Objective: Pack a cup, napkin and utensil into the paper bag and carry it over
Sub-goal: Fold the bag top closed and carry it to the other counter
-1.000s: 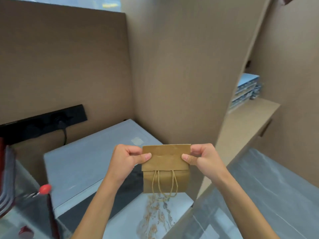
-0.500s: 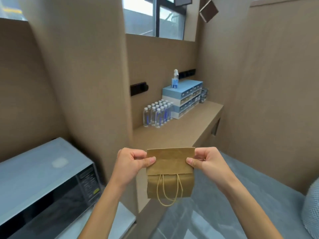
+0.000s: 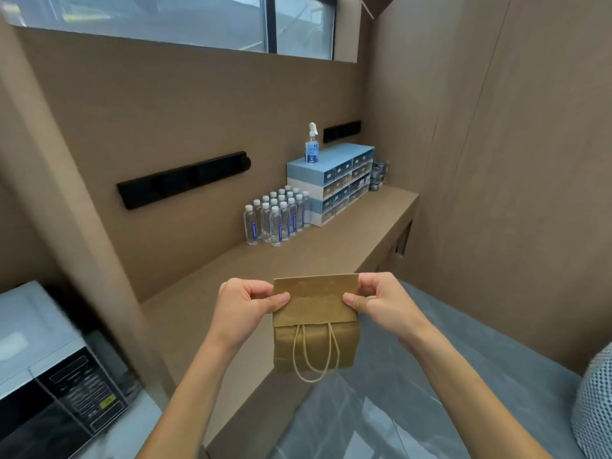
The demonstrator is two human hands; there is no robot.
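While you're facing the long brown counter (image 3: 347,256) along the wall, there's a microwave (image 3: 49,385) down at your lower left, then a stack of blue drawer boxes (image 3: 334,180) with a spray bottle (image 3: 312,144) on top and a cluster of water bottles (image 3: 276,215) just beside it. The paper bag (image 3: 314,326) is up in the air in front of you, top folded over, twine handles dangling. Your left hand (image 3: 246,309) and right hand (image 3: 384,303) each pinch a side of that folded flap, thumbs pressed on the front.
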